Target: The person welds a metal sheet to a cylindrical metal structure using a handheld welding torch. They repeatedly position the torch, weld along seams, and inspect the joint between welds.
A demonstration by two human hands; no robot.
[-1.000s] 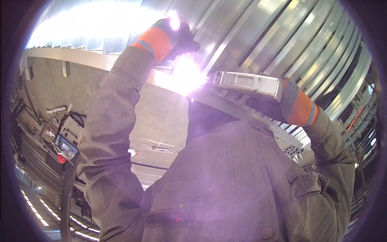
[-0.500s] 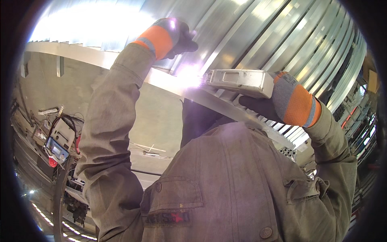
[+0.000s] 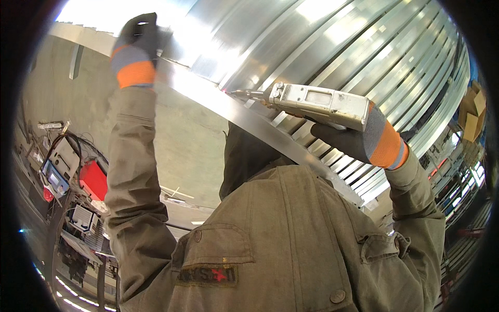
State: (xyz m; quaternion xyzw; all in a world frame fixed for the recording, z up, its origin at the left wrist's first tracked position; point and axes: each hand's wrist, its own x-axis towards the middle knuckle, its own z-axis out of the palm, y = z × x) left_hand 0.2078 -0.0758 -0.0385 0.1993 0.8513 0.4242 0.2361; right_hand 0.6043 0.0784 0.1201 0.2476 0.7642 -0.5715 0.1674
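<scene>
My left hand (image 3: 136, 48), in a dark glove with an orange cuff, is raised and grips the upper edge of a curved, ribbed sheet-metal wall (image 3: 332, 47). My right hand (image 3: 364, 140), gloved the same way, holds a white hand-held welding torch (image 3: 319, 104). The torch's nozzle (image 3: 240, 94) points left and touches the flat metal band (image 3: 223, 106) that runs along the wall's edge. No arc or spark shows at the nozzle. My olive work jacket (image 3: 291, 244) and a dark hood (image 3: 244, 156) fill the lower middle.
At the lower left stand a grey machine with a blue screen (image 3: 54, 177), a red box (image 3: 93, 179) and cables. A grey concrete surface (image 3: 192, 140) lies behind the band. Cardboard boxes (image 3: 473, 114) and racks sit at the right rim.
The bright welding glare at the torch tip has gone out. My left hand has slid left along the metal edge, and the torch in my right hand has shifted slightly lower.
</scene>
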